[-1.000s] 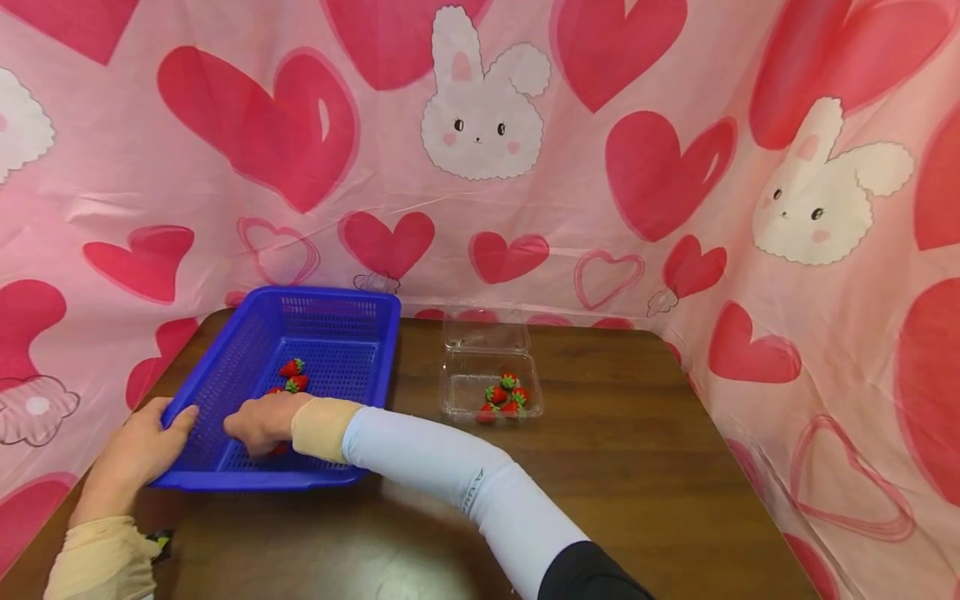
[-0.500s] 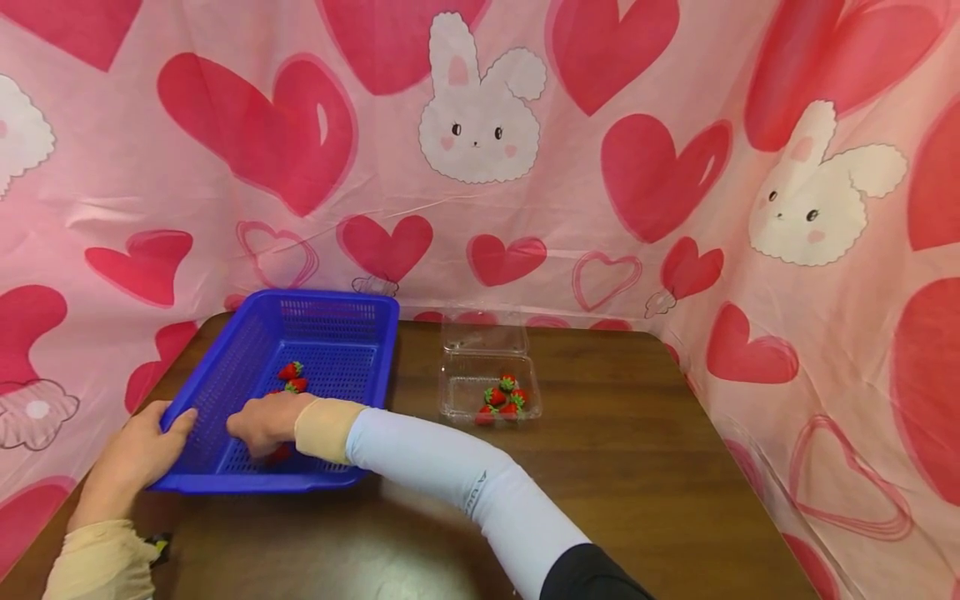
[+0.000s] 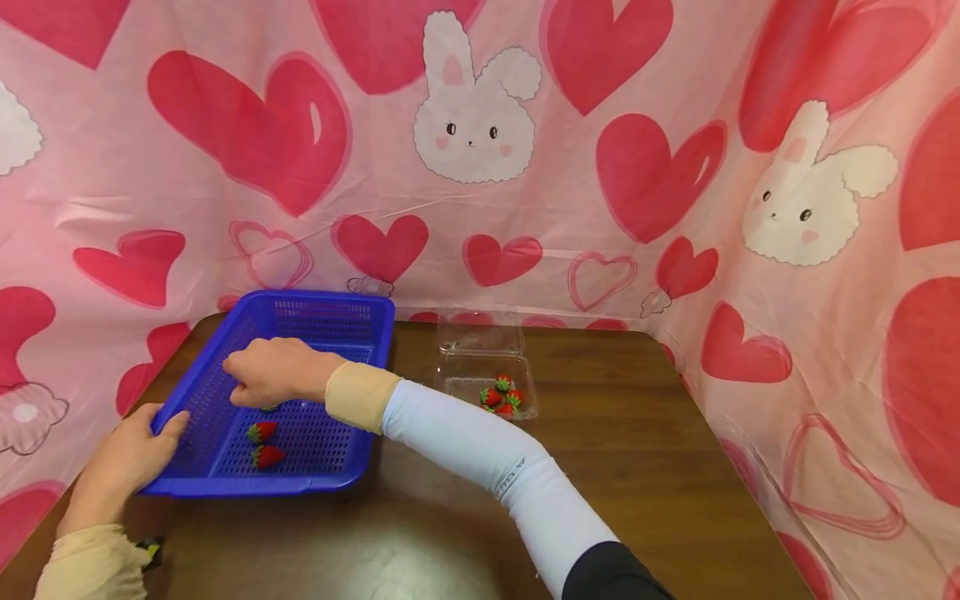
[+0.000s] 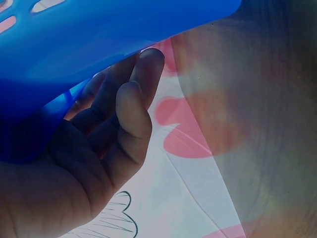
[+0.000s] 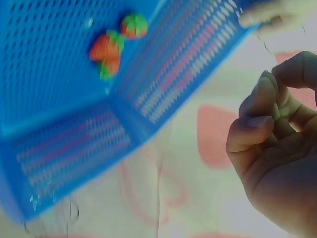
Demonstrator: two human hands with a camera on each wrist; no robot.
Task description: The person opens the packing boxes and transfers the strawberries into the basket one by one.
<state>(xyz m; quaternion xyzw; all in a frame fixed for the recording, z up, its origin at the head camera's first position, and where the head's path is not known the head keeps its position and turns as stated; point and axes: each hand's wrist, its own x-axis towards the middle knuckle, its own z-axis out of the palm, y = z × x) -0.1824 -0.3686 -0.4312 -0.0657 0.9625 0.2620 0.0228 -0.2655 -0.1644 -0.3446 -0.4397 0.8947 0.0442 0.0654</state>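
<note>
My left hand point(image 3: 135, 450) grips the left rim of a blue plastic basket point(image 3: 386, 350), thumb over the rim. In the left wrist view its fingers point(image 4: 133, 109) curl beneath the basket wall. My right hand point(image 3: 281, 371) hovers over the basket with its fingers curled. No object shows between those fingers point(image 5: 255, 129) in the right wrist view. Below it lie a strawberry point(image 3: 262, 431) and, nearer me, another strawberry point(image 3: 267, 456) on the perforated floor. A green leaf tip point(image 3: 268, 408) peeks out under the hand, which hides the floor behind it.
To the basket's right stands a clear plastic clamshell box point(image 3: 461, 383), lid raised, with several strawberries point(image 3: 504, 396) at its right side. Both containers sit on a brown wooden table point(image 3: 600, 467). A pink heart-and-rabbit cloth point(image 3: 555, 208) hangs behind and around it.
My right hand has lifted from the basket floor and shifted toward the far side, uncovering two strawberries near the front. My left hand keeps its grip on the rim.
</note>
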